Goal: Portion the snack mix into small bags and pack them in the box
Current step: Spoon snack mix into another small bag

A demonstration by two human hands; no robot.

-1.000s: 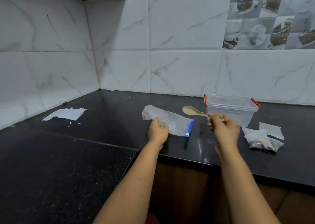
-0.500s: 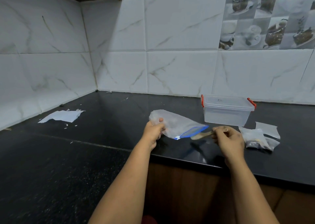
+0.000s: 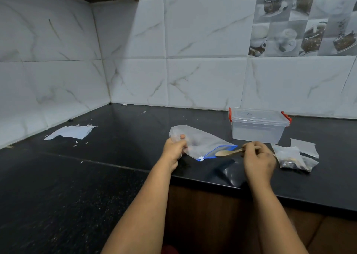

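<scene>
My left hand (image 3: 173,150) grips the closed end of a clear zip bag (image 3: 201,143) with a blue zip strip, held just above the black counter with its mouth turned to the right. My right hand (image 3: 257,161) pinches the handle of a wooden spoon (image 3: 227,152), whose bowl lies at the bag's blue mouth. A clear plastic box (image 3: 257,131) with a shut lid and red clips stands behind the spoon. To its right lie small clear bags (image 3: 293,157), one holding dark snack mix.
The black counter (image 3: 116,149) runs into a corner at the left, with tiled walls behind. A torn white paper sheet (image 3: 71,132) and scraps lie at the left. The counter's front edge runs under my hands, with a brown cabinet front below.
The spoon came down from in front of the box to the bag's mouth. My left hand lifted the bag and turned its blue mouth toward the spoon.
</scene>
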